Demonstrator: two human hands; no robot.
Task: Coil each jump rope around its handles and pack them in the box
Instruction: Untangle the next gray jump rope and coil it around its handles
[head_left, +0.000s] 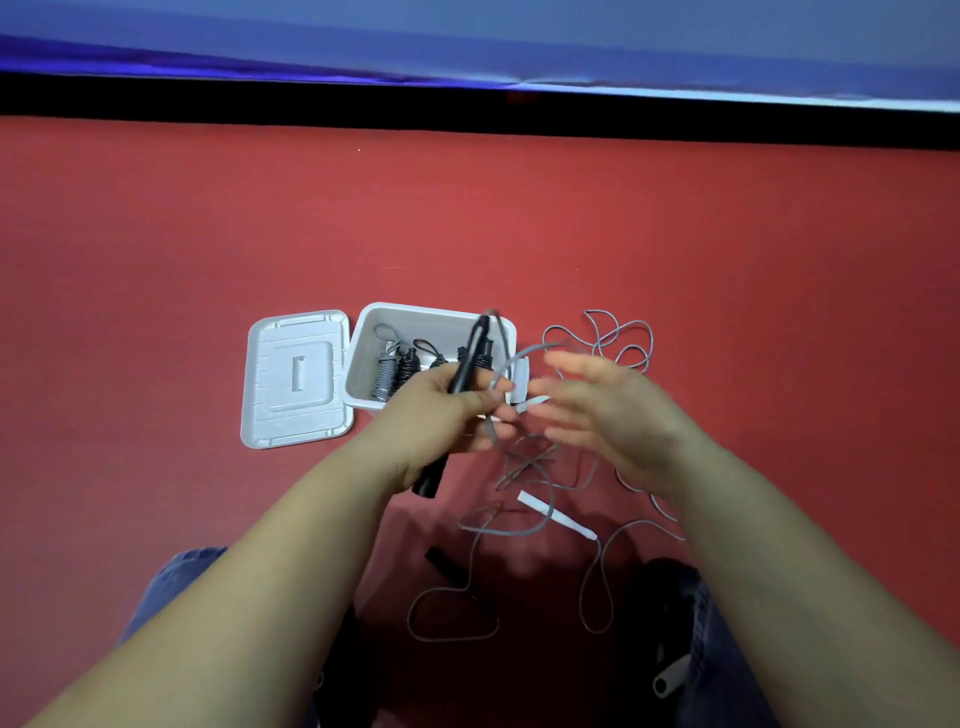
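Both forearms reach forward, bare. Left hand (441, 410) fingers curled, gripping black handles (465, 364). Right hand (608, 400) just beside, fingers extended, spread, blurred, palm facing left.

- Floor (208, 234): plain red across the middle of the frame.
- Wall strip (467, 36) along the top: blue, with a black band under it.
- Box (363, 332) and lid (296, 379), centre left: pale grey-white.
- Handles (467, 358), centre: black.
- Loose rope (602, 343), centre right: grey, with a white tag (556, 514).
- Trousers (176, 571), lower corners: blue denim.
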